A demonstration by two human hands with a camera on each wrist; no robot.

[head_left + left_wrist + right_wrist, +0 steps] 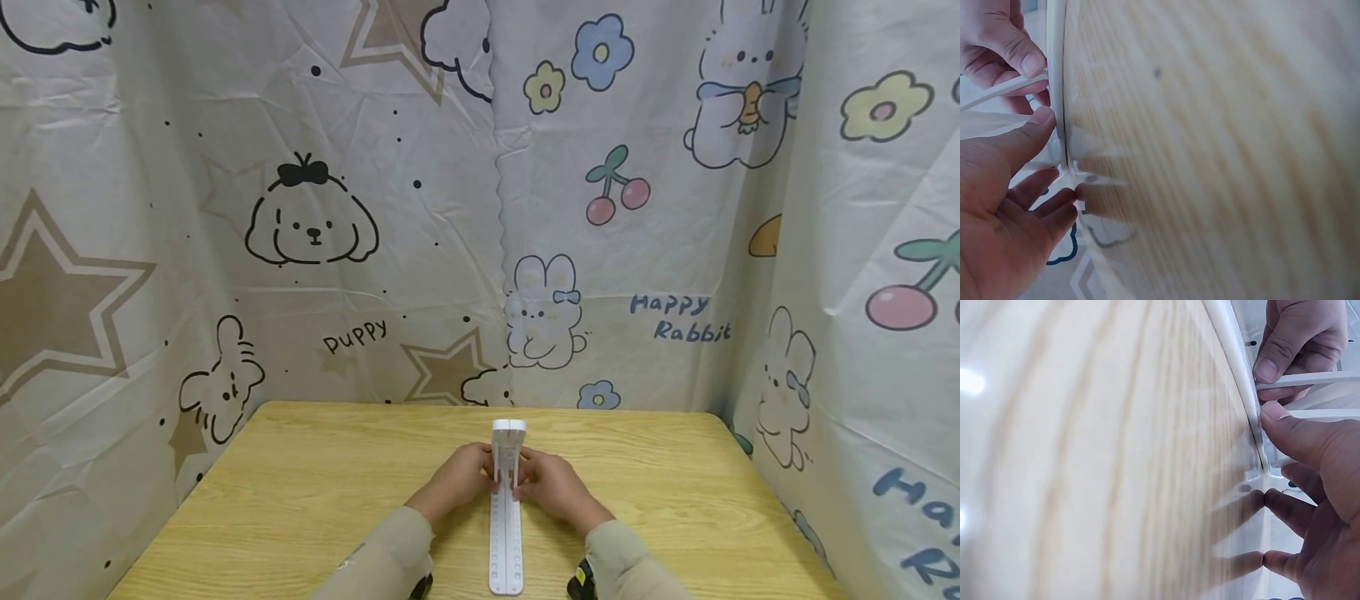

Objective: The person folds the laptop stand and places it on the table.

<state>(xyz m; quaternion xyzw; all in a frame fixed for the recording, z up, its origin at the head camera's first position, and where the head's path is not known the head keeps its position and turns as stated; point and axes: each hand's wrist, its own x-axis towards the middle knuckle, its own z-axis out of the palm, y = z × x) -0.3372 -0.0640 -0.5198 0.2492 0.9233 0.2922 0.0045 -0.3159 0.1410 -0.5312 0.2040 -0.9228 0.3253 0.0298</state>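
Note:
A white plastic folding stand [506, 546] lies lengthwise at the middle of the table, its long split base lined with small slots. At its far end a raised part [508, 427] stands up on thin struts. My left hand [461, 479] pinches the stand from the left, by the foot of the struts. From the opposite side my right hand [557, 485] pinches it likewise. In the left wrist view, the thumb of the left hand [1000, 212] lies against the white base [1055, 56], while other fingertips touch the tabletop. The right wrist view shows the right hand [1329, 481] with fingertips on the table.
The yellow wood-grain table [300, 500] ends at a back edge against a hanging cloth [435, 208] printed with puppies, rabbits and stars. Cloth also hangs along both sides. Dark devices [581, 579] are worn at the wrists.

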